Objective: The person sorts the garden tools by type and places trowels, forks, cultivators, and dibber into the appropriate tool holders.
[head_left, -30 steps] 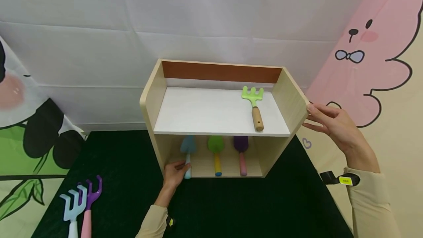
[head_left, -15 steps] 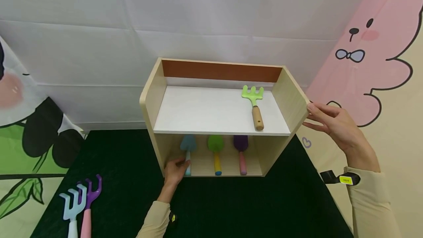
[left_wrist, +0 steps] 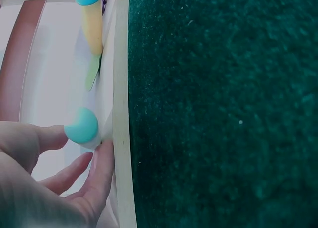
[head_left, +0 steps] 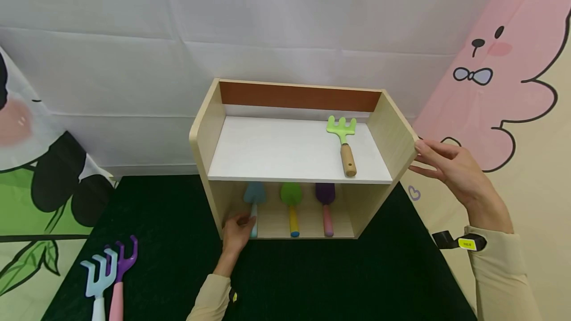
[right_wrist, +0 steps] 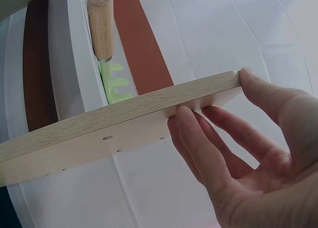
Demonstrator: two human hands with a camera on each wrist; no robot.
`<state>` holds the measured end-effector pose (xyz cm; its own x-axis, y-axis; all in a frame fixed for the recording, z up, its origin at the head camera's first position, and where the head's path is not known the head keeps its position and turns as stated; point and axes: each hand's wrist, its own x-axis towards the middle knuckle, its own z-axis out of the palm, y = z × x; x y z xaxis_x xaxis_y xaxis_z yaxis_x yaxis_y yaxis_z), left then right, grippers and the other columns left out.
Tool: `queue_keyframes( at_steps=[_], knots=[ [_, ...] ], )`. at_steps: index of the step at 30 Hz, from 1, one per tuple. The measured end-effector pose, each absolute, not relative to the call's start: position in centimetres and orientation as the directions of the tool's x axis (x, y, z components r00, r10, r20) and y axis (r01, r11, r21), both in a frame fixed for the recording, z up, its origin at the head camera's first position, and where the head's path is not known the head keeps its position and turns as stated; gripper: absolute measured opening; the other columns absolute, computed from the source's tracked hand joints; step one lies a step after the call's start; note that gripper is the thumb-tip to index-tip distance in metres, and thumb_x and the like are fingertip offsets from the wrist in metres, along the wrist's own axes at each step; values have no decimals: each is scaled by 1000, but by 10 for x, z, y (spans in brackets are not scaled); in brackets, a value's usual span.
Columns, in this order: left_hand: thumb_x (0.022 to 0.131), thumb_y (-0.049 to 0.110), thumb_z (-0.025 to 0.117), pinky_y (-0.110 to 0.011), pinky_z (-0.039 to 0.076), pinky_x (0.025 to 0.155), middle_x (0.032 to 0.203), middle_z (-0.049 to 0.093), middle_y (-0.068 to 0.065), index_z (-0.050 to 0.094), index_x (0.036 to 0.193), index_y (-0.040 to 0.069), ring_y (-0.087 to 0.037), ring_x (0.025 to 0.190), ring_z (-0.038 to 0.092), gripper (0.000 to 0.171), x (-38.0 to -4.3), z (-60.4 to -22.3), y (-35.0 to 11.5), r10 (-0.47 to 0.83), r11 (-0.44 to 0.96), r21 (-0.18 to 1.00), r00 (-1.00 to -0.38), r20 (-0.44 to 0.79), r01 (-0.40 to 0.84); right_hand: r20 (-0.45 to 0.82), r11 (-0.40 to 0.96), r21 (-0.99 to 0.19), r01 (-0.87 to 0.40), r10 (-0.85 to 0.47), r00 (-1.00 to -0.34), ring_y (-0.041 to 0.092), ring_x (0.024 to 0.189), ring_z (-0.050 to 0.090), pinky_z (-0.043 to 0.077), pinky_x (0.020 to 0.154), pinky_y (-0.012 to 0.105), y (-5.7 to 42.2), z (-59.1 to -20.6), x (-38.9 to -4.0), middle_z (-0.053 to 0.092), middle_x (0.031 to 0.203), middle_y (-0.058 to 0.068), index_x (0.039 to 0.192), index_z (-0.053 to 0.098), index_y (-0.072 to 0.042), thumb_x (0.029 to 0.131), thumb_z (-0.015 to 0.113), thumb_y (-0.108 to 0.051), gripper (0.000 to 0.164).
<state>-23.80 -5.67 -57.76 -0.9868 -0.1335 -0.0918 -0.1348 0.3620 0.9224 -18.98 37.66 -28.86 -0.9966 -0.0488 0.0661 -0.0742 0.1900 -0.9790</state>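
Note:
A small blue trowel [head_left: 255, 193] lies at the left of the lower shelf, its blade toward the back. My left hand [head_left: 237, 234] pinches its pale blue handle near the end; in the left wrist view the thumb and fingers stand on either side of the rounded handle end [left_wrist: 82, 125]. My right hand [head_left: 459, 175] holds the right side panel of the wooden shelf unit [head_left: 398, 133]. In the right wrist view the thumb is at the panel's top front corner and the fingertips [right_wrist: 185, 114] rest against its outer face.
Beside the blue trowel lie a green shovel with a yellow handle [head_left: 293, 209] and a purple shovel with a pink handle [head_left: 327, 209]. A green hand rake [head_left: 345, 147] is on the upper shelf. Blue [head_left: 95, 286] and purple [head_left: 127, 261] rakes lie on the dark green cloth [head_left: 348, 281].
The blue trowel has slid slightly deeper into the lower shelf, my left hand moving in with it. My right hand stays on the side panel.

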Motion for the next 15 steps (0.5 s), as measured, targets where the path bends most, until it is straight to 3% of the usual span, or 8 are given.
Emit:
queue_keyframes(
  at_steps=[15],
  knots=[
    [94, 38, 57, -42, 51, 86, 116, 61, -13, 61, 119, 7, -26, 103, 60, 40, -224, -575, -66, -158, 354, 912, -975, -158, -206, 67, 180, -981, -75, -48, -997, 13, 101, 65, 55, 79, 32, 377, -289, -190, 63, 119, -2, 132, 56, -5, 96, 57, -16, 38]
  ],
)
